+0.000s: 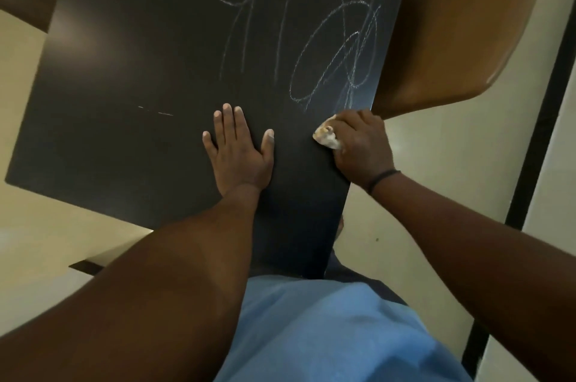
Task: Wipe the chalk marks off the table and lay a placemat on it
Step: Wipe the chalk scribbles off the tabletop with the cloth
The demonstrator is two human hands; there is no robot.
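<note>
the flat, matte black rectangular table (131, 63) fills the upper and middle part of the head view; its surface is smooth, with a soft sheen toward the far left. thin, powdery white chalk marks (327, 39), drawn as loose loops and long strokes, cover the right far portion of the table and run down to a point just beyond the right hand. two short pale dashes (156, 111) lie apart from these, on the left centre of the surface. the left hand (238, 148) lies palm down on the table near its near edge, fingers straight and spread, holding nothing. the right hand (358, 145) sits at the right edge of the table, fingers curled around a small crumpled off-white cloth (325, 138) with brownish stains; the cloth protrudes on the thumb side and touches the table surface. a thin dark band (381, 179) circles the right wrist. a smooth, curved brown chair (452, 23) stands just beside the right edge of the table. a pale cream floor (405, 194) shows around the table. a light blue fabric garment (311, 335) covers the person's torso at the bottom. no placemat is visible in this view.
</note>
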